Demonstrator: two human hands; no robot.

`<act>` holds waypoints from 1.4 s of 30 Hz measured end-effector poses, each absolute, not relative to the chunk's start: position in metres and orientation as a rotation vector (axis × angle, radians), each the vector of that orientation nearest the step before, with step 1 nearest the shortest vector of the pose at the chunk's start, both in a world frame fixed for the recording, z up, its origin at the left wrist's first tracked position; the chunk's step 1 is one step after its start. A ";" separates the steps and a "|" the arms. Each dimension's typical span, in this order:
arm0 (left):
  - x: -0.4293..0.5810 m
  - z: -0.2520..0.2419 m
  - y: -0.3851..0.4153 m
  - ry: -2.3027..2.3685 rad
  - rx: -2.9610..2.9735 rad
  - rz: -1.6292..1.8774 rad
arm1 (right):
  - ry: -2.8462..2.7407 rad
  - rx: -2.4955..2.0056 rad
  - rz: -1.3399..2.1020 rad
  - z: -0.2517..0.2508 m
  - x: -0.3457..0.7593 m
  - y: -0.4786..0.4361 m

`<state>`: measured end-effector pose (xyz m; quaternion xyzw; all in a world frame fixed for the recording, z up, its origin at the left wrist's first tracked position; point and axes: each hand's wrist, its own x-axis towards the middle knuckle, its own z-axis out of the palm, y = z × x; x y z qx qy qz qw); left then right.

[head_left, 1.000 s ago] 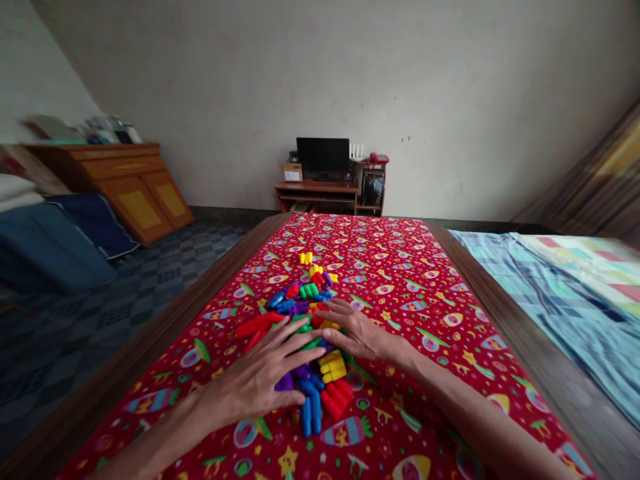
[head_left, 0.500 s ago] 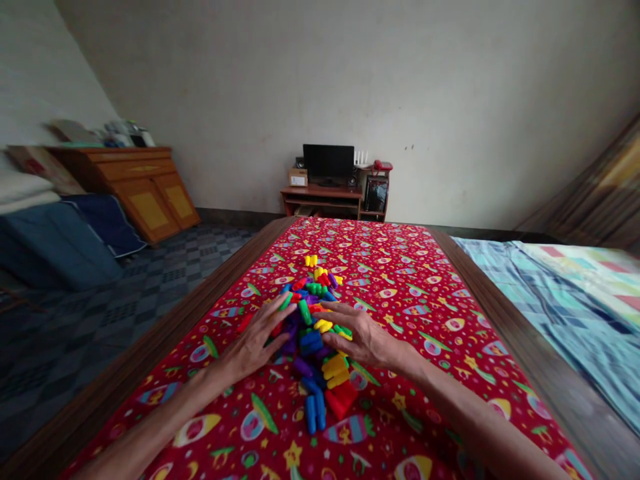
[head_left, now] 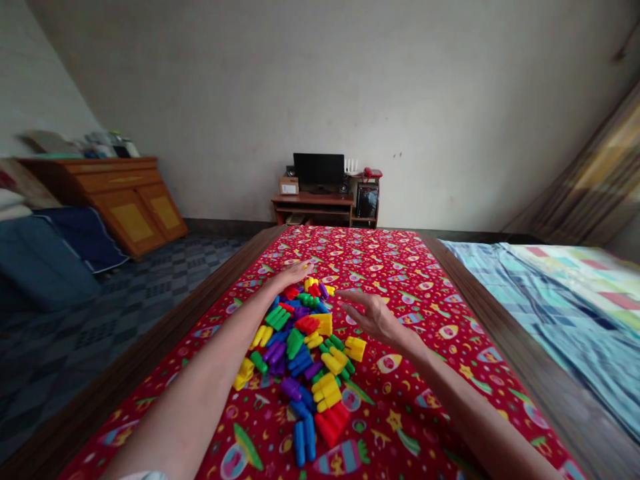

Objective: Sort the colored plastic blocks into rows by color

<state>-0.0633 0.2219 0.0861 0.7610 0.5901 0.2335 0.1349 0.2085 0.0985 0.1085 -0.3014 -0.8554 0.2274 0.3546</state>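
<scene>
A loose pile of plastic blocks in red, yellow, green, blue and purple lies on a red patterned cloth (head_left: 400,400). My left hand (head_left: 295,272) reaches to the far left end of the pile, over a small yellow piece whose edge shows at the fingertips; whether it grips it cannot be made out. My right hand (head_left: 373,313) hovers right of the pile, fingers apart and holding nothing, near a purple block (head_left: 324,291). Closest to me are a blue block (head_left: 305,440) and a red block (head_left: 333,423).
Past the table's far end stands a desk (head_left: 315,199) with a monitor (head_left: 319,172) and a red telephone (head_left: 373,173). A wooden cabinet (head_left: 125,207) is at the left. On the right lies a bed with a blue checked sheet (head_left: 500,293).
My left hand has moved forward from the pile's left side to its far end. My right hand has drawn off the blocks to the right. More of the pile is uncovered, and the view has shifted slightly.
</scene>
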 end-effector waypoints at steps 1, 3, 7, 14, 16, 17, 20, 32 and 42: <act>-0.057 0.087 0.227 1.699 2.227 0.590 | -2.203 -0.795 0.580 0.107 0.210 0.101; -0.043 0.089 0.232 1.665 2.273 0.384 | -2.174 -0.823 0.571 0.104 0.213 0.108; -0.017 0.097 0.216 1.494 2.386 0.063 | -2.096 -0.892 0.582 0.091 0.221 0.127; -0.012 0.114 0.150 1.371 2.626 -0.040 | -2.131 -0.984 0.597 0.065 0.221 0.139; -0.021 0.116 0.130 1.349 2.689 0.002 | -2.196 -0.966 0.595 0.060 0.219 0.137; -0.027 0.116 0.119 1.330 2.723 0.039 | -2.228 -0.951 0.588 0.059 0.218 0.135; -0.047 0.108 0.081 1.289 2.818 0.247 | -2.349 -0.897 0.503 0.065 0.218 0.128; -0.060 0.076 -0.055 1.418 2.969 0.446 | -2.888 -0.721 0.519 0.097 0.207 0.074; 0.014 0.063 -0.063 1.225 3.155 0.242 | -2.420 -0.670 0.817 0.109 0.189 0.058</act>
